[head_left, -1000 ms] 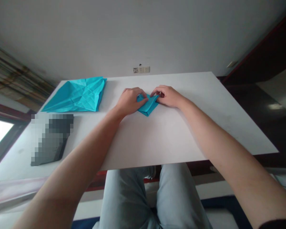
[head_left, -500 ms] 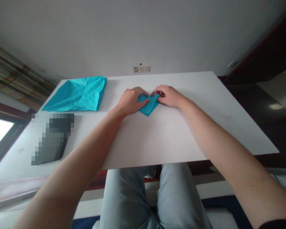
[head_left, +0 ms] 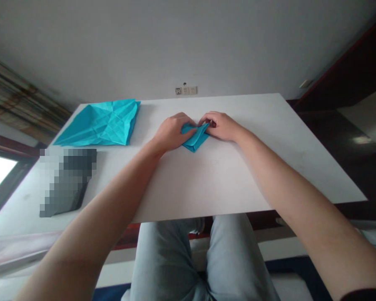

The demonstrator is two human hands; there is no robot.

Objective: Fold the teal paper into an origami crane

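Observation:
A small folded piece of turquoise paper (head_left: 194, 140) lies on the white table (head_left: 207, 179), its point toward me. My left hand (head_left: 171, 133) rests on its left side with fingers curled, thumb pressing the paper down. My right hand (head_left: 221, 125) pinches the paper's upper right edge with closed fingers. Both hands cover the far part of the fold.
A larger creased turquoise sheet (head_left: 100, 124) lies at the table's far left. A dark blurred object (head_left: 65, 180) sits near the left front edge. A wall socket (head_left: 186, 90) is behind the table. My knees (head_left: 200, 259) are under the front edge.
Hardly anything has moved. The hands stay on the small folded paper, with only slight finger shifts along its top edge.

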